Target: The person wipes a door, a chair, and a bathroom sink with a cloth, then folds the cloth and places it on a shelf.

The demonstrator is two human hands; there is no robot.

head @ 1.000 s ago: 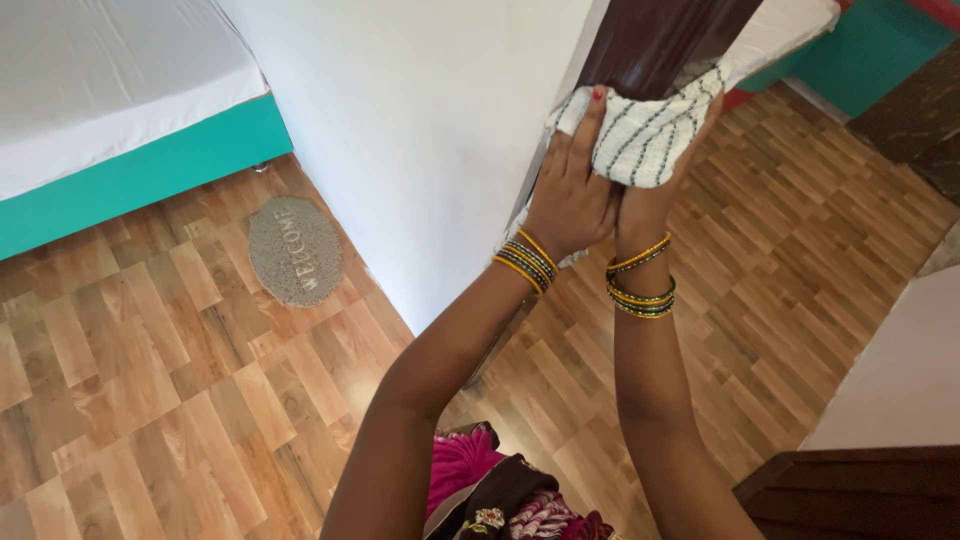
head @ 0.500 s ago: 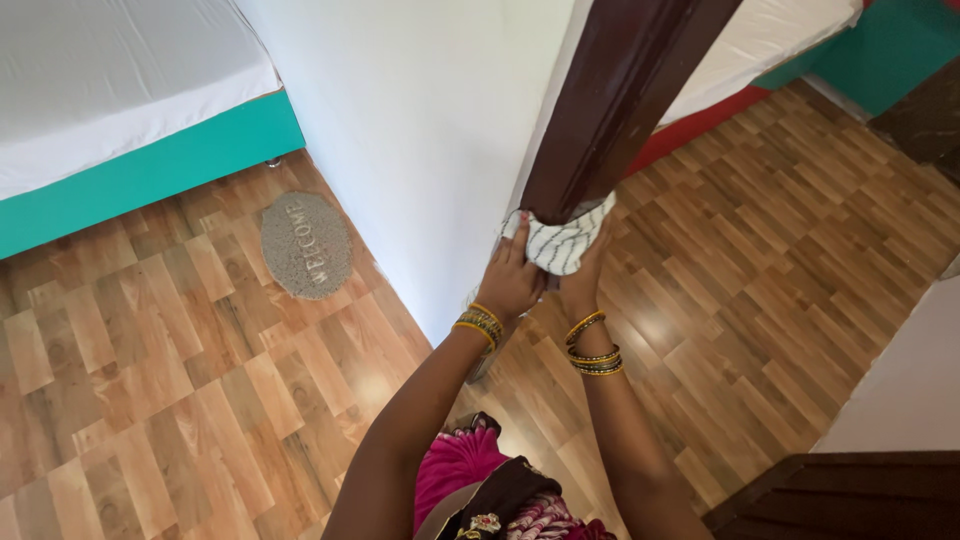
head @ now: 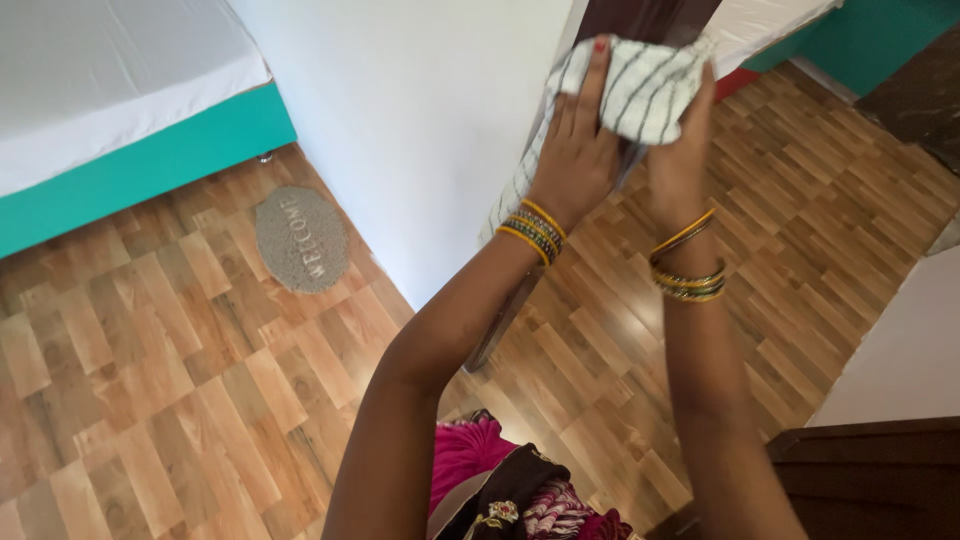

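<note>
Looking down from up high, the biggest thing is the wood floor [head: 150, 380], which fills most of the view. A white wall [head: 420, 130] stands up from it and ends in an outer corner near the top middle. Left of the wall is a bed [head: 110, 90] with a white sheet and a teal base, sitting along the top left edge of the floor. A second bed with the same teal base shows at the top right corner.

A dark brown post [head: 640, 18] runs along the corner of the wall, from the top edge down toward the floor. Only a short piece of it shows at the top, because the cloth [head: 645, 90] covers it. The cloth is white with thin dark stripes, and it is wrapped over the front of the post so it can rub both sides at once.

The left hand [head: 575, 160] presses flat on the left side of the cloth, fingers stretched up. The right hand [head: 680, 150] is closed on the right side of the cloth, pinching it against the post. Both wrists wear gold and green bangles [head: 530, 232].

A small grey oval mat [head: 300, 238] lies on the floor near the foot of the wall.
</note>
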